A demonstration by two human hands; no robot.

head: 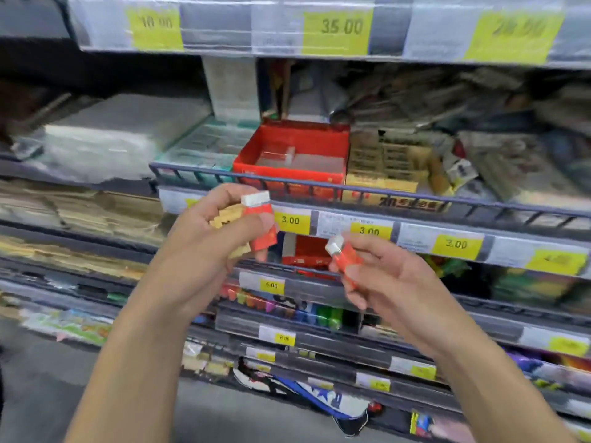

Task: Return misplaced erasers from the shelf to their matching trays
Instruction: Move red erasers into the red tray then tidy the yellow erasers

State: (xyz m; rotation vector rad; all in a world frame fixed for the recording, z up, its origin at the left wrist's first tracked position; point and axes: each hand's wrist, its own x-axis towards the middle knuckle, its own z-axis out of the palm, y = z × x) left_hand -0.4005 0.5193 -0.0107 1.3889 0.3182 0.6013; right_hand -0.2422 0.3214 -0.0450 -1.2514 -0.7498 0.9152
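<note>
1. The left hand (pixel 220 228) is raised in front of the shelf's wire front rail (pixel 351 190). Its fingers are curled round a small bundle: one red-sleeved eraser (pixel 260 223), a flat rectangular block with a white rubber end sticking out of a glossy red paper sleeve, and behind it at least one yellow-sleeved eraser (pixel 225 219) with dark print. How many yellow ones it holds cannot be told through the blur.
2. The right hand (pixel 380 276) is lower and to the right, apart from the left hand. Its thumb and fingers pinch a second red-sleeved eraser (pixel 343 255), of the same shape, tilted with its white end up and to the left.
3. That makes two red-sleeved erasers in view in the hands, one in each.
4. On the shelf just behind the rail stands a red cardboard tray (pixel 294 155), square and open-topped, with pale wrapped pieces lying low on its bottom. It sits against the rail near the shelf's middle.
5. Touching its right side is a yellow cardboard tray (pixel 380 190), packed with rows of yellow-sleeved blocks with dark print.
6. Touching its left side is a teal tray (pixel 204 148) of clear-wrapped flat packs.
7. Along the shelf's front edge runs a clear plastic strip with three yellow price labels (pixel 369 231) that read 3.00.
8. One shelf lower, between the two hands, another red carton (pixel 303 251) shows.
9. A sneaker (pixel 319 401) in white, blue and black stands on the grey floor below the shelves.
</note>
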